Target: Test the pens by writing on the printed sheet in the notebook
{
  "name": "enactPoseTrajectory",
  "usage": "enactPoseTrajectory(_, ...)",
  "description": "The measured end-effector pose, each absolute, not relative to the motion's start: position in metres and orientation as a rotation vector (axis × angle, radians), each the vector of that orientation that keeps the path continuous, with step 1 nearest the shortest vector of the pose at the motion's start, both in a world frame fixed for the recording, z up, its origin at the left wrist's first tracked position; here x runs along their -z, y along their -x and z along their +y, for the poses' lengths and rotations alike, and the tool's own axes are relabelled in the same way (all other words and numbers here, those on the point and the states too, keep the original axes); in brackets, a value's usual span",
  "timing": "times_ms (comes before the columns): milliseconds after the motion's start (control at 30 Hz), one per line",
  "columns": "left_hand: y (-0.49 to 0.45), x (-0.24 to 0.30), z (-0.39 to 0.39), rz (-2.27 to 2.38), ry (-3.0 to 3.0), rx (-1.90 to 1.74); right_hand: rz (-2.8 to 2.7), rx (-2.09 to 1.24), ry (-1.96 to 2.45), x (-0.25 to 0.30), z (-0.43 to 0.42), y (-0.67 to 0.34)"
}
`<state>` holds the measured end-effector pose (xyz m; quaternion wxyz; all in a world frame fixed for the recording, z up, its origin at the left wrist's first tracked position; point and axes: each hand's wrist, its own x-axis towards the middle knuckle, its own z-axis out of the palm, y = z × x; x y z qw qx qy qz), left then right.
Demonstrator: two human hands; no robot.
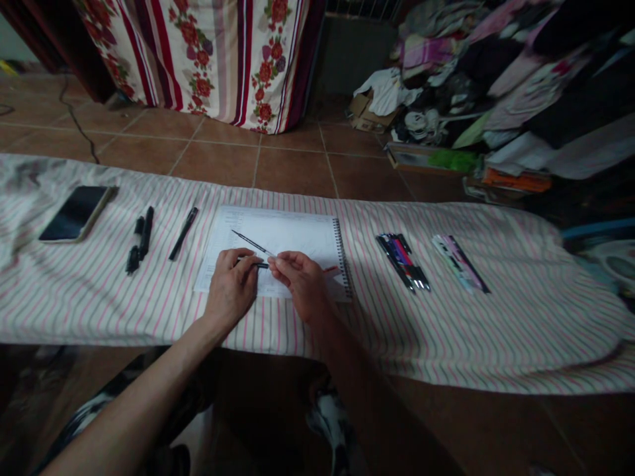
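Note:
A spiral notebook (292, 235) lies open on a pink-striped cloth (446, 330) spread over the floor. Both my hands rest on its near edge. My left hand (232, 289) is closed round a short dark pen part (260, 265). My right hand (303, 284) pinches the near end of a thin pen refill (251, 242), which slants up and to the left over the page. The two hands almost touch.
On the cloth: a phone (74, 213) at far left, two black pens (140, 239) and another black pen (183, 233) left of the notebook, a pack of pens (403, 260) and a second pack (460, 262) to the right. A floral curtain (218, 53) and piled clothes (496, 79) stand behind.

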<state>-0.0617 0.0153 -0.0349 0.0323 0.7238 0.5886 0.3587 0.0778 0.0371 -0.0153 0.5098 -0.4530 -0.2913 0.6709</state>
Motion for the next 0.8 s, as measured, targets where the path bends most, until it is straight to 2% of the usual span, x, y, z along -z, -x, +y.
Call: enactPoseTrajectory(800,0.062,0.0289,0.015,1.857,-2.299,-1.013,-0.765,-1.497,1.148,0.0207,0.0398,-0.0805)
